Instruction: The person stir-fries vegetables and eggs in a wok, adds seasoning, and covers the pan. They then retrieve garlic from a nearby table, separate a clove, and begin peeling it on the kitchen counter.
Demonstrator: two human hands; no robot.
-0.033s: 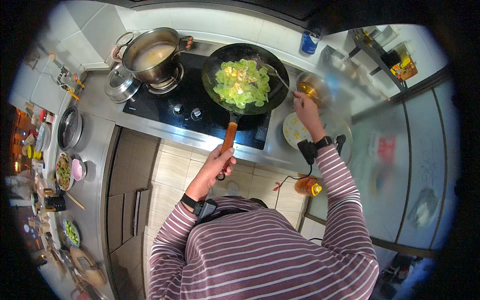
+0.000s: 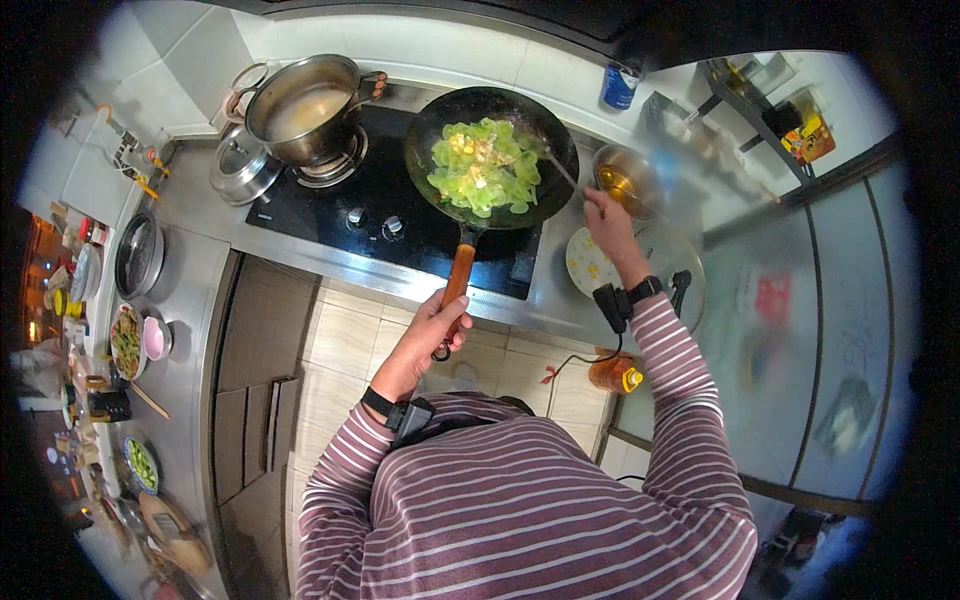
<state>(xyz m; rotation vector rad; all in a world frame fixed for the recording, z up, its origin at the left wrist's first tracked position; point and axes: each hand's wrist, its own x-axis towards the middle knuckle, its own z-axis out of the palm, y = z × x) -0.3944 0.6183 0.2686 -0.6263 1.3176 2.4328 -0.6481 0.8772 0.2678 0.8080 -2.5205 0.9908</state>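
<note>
My left hand (image 2: 437, 325) is wrapped round the brown wooden handle (image 2: 461, 268) of a black wok (image 2: 548, 195) on the stove. Pale green, thin vegetable slices (image 2: 485, 185) and some yellow-white bits, perhaps egg, lie in the middle of the wok. In my right hand (image 2: 612, 230) is the end of a long, thin metal spatula (image 2: 563, 172). Its shaft slants over the wok's right rim, and its front end is hard to make out against the food and dark pan. A patterned plate (image 2: 577, 272) lies just below the right hand, near a bowl of amber liquid (image 2: 640, 203).
A large steel pot (image 2: 345, 133) of cloudy liquid sits on the left burner, beside a domed lid (image 2: 240, 175). An oil bottle (image 2: 612, 373) stands on the floor at right. The left counter holds a dark pan (image 2: 140, 255), a dish of food (image 2: 127, 340) and a pink bowl (image 2: 157, 340).
My right hand has shifted slightly down and to the right, and the spatula has moved with it. The left hand and the wok look unchanged.
</note>
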